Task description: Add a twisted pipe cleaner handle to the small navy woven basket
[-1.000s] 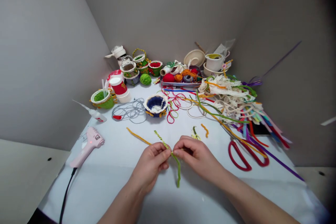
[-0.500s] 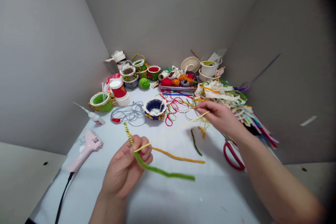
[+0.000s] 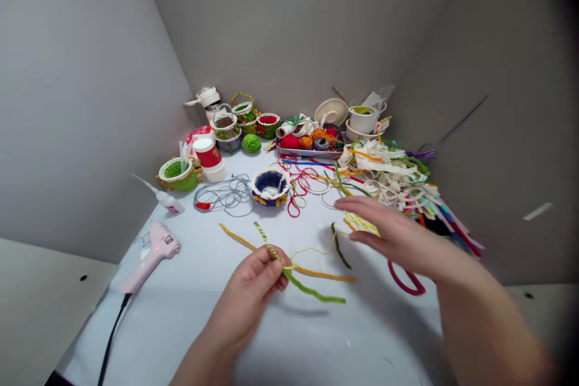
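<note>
My left hand [image 3: 253, 283] pinches a green pipe cleaner [image 3: 316, 295] whose upper end is wound with yellow yarn in a striped spiral. From the pinch, the loose yellow yarn [image 3: 312, 249] runs slackly right toward a small yellow heap [image 3: 362, 224]. Over that heap is my right hand [image 3: 389, 226], thumb and fingers apart, gripping nothing. An orange pipe cleaner [image 3: 328, 275] lies on the table, partly hidden behind my left hand. A short dark green piece [image 3: 340, 247] rests between the hands. Red-handled scissors [image 3: 409, 286] are partly covered by my right arm.
A pink glue gun [image 3: 151, 259] with a black cord and a glue bottle [image 3: 169, 202] lie left. Beyond are a blue pot [image 3: 270, 187], grey cord [image 3: 221, 196], several decorated pots and a tray of yarn balls [image 3: 312, 152]. Trim and ribbons [image 3: 389, 166] pile up right.
My right hand has let go of the yellow yarn and opened; the yarn went from taut to slack. My left hand moved right with the green pipe cleaner, uncovering more of the orange one.
</note>
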### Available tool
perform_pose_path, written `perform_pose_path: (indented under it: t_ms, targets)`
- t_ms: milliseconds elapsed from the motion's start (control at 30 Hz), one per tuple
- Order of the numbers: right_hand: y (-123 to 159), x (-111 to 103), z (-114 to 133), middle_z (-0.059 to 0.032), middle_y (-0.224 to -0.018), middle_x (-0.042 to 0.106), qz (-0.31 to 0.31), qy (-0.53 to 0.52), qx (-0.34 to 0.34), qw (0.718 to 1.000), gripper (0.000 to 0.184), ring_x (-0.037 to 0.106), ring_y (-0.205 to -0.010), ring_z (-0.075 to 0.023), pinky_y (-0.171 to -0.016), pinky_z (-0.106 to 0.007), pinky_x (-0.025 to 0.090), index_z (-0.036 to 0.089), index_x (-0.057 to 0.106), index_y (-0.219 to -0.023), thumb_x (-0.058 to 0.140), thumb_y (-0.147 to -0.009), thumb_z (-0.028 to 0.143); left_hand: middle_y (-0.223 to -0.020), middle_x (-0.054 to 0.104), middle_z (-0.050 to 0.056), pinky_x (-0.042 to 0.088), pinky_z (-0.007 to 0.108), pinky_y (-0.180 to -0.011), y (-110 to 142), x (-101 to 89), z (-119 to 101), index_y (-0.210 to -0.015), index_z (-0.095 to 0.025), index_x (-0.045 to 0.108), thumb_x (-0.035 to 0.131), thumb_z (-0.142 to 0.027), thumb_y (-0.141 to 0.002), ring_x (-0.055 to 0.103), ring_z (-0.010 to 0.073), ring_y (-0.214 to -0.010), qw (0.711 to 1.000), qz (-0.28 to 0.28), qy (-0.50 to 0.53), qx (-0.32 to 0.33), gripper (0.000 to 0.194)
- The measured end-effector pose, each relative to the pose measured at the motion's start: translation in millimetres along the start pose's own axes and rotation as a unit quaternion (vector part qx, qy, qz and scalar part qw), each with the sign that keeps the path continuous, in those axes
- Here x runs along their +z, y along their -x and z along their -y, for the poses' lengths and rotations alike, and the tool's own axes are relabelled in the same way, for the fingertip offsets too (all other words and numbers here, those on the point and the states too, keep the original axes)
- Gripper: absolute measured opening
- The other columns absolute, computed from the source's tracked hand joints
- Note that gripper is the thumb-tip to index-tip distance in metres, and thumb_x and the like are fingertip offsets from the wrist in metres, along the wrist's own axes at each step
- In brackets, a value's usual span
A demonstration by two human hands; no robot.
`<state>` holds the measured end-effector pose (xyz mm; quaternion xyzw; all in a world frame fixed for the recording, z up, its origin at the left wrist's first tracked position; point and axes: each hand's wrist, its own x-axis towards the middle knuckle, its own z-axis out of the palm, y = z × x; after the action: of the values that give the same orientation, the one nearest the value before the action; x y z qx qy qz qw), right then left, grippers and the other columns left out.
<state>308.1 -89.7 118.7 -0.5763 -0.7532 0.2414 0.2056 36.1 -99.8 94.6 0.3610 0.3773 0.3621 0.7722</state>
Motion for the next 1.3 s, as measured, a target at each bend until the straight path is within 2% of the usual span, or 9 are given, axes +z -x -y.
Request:
perform_pose_path:
  t_ms: [100,200,333,433,667,767,967,1067,1300]
  targets:
    - [3.0,35.1,45.9,-0.0071,-0.128,0.057,0.057,-0.278,0.002,0.959,0.033,0.053,-0.118,-0.0206,-0.099,-0.035,0.042,0.026,0.054,-0.123,0.045,-0.093,0.037,-0.074,0.052,0.001,0.036,0.024,-0.066,-2.5,7.0,8.4,-0.078,-0.015,0.059,0.067,-0.036,-0.078,0.045,0.0119,-0.068,0.999,-0.005,-0.045,0.0,0.023]
    - [0.1,67.2,65.6,-0.0087,-0.126,0.056,0.092,-0.414,0.025,0.905,0.038,0.053,-0.115,-0.0191,-0.097,-0.033,0.043,0.023,0.048,-0.126,0.042,-0.094,0.043,-0.07,0.051,0.0,0.035,0.024,-0.062,-4.6,5.9,12.6,-0.078,-0.016,0.058,0.066,-0.037,-0.078,0.044,0.0119,-0.065,0.996,-0.002,-0.092,0.009,0.023]
    - [-1.0,83.7,55.6,-0.0048,-0.099,0.062,0.104,-0.401,0.054,0.909,0.04,0.057,-0.086,-0.0154,-0.077,-0.027,0.045,0.021,0.051,-0.12,0.044,-0.093,0.048,-0.065,0.049,-0.002,0.032,0.023,-0.058,-7.9,-0.1,15.3,-0.075,-0.016,0.057,0.062,-0.037,-0.081,0.041,0.011,-0.061,0.989,0.005,-0.151,0.006,0.022]
    - [-0.3,83.2,44.5,0.0018,-0.073,0.054,0.119,-0.406,0.082,0.902,0.034,0.048,-0.064,-0.0111,-0.058,-0.022,0.037,0.018,0.059,-0.101,0.056,-0.086,0.049,-0.064,0.048,-0.002,0.032,0.023,-0.057,-9.6,-1.8,14.7,-0.073,-0.016,0.058,0.062,-0.037,-0.08,0.04,0.0108,-0.06,0.987,0.008,-0.163,0.003,0.023]
    - [-3.0,87.3,32.9,0.0027,-0.062,0.051,0.115,-0.457,0.134,0.872,0.033,0.039,-0.056,-0.0076,-0.052,-0.021,0.029,0.014,0.064,-0.075,0.071,-0.073,0.045,-0.066,0.049,-0.001,0.031,0.023,-0.059,-14.2,-0.7,15.8,-0.074,-0.015,0.061,0.068,-0.034,-0.075,0.04,0.0112,-0.063,0.992,-0.006,-0.126,-0.016,0.02]
    - [-1.9,93.3,29.2,0.0049,-0.055,0.048,0.151,-0.508,0.159,0.833,0.031,0.033,-0.048,-0.0051,-0.046,-0.02,0.023,0.013,0.066,-0.076,0.072,-0.072,0.043,-0.07,0.049,-0.001,0.031,0.023,-0.062,-15.9,-1.7,20.5,-0.077,-0.015,0.061,0.068,-0.03,-0.075,0.039,0.0111,-0.065,0.995,0.002,-0.096,-0.027,0.017]
    - [1.8,105.3,29.6,0.0103,-0.041,0.033,0.197,-0.635,0.22,0.713,0.023,0.021,-0.039,-0.0042,-0.039,-0.022,0.012,0.015,0.06,-0.066,0.073,-0.067,0.034,-0.072,0.051,0.0,0.033,0.024,-0.068,-17.7,-0.5,26.8,-0.077,-0.015,0.061,0.069,-0.027,-0.075,0.043,0.0123,-0.072,0.998,0.022,-0.038,-0.034,0.015]
    - [1.5,105.6,35.1,0.0099,-0.041,0.034,0.161,-0.623,0.23,0.73,0.019,0.021,-0.04,-0.0042,-0.039,-0.021,0.013,0.016,0.058,-0.063,0.07,-0.066,0.03,-0.077,0.052,0.001,0.031,0.023,-0.065,-18.5,1.3,27.1,-0.083,-0.015,0.062,0.068,-0.028,-0.077,0.041,0.0109,-0.07,0.999,0.012,-0.037,-0.029,0.016]
    - [3.3,107.0,39.8,0.0067,-0.051,0.044,0.07,-0.447,0.208,0.867,0.01,0.032,-0.048,-0.0054,-0.046,-0.019,0.023,0.015,0.061,-0.066,0.062,-0.071,0.024,-0.072,0.047,-0.002,0.03,0.022,-0.06,-20.5,2.1,35.4,-0.078,-0.016,0.056,0.071,-0.032,-0.075,0.038,0.0094,-0.066,0.998,-0.028,-0.054,-0.032,0.022]
